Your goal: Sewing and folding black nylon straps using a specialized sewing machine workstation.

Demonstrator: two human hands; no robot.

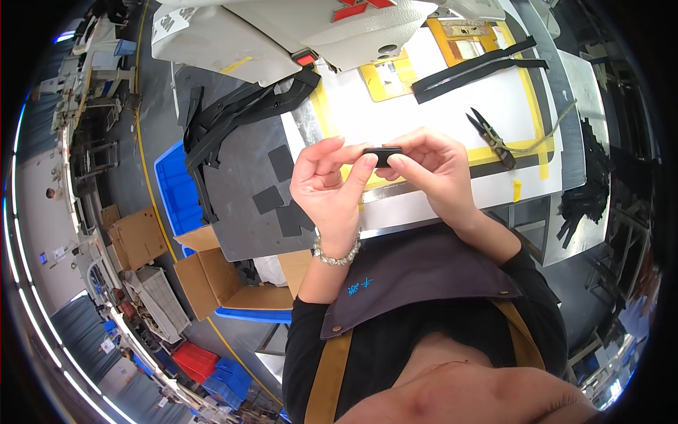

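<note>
Between the fingertips of both hands, above the near edge of the worktable, is a small black piece [383,153], held level. My left hand [326,168] pinches its left end between thumb and fingers, and a beaded bracelet circles that wrist. The other end sits in the pinch of my right hand [439,168]. Several flat black squares [268,200] lie on the dark tabletop left of my left hand. Off to the right of my right hand rest thread snips [494,140], blades apart, with a cord at their handle.
A white sewing machine [268,39] fills the table's far side. Long black strips [240,116] hang over the left edge; another strip [477,68] lies by a yellow plate [390,78]. Below left stand a blue bin [173,189] and an open cardboard box [205,283].
</note>
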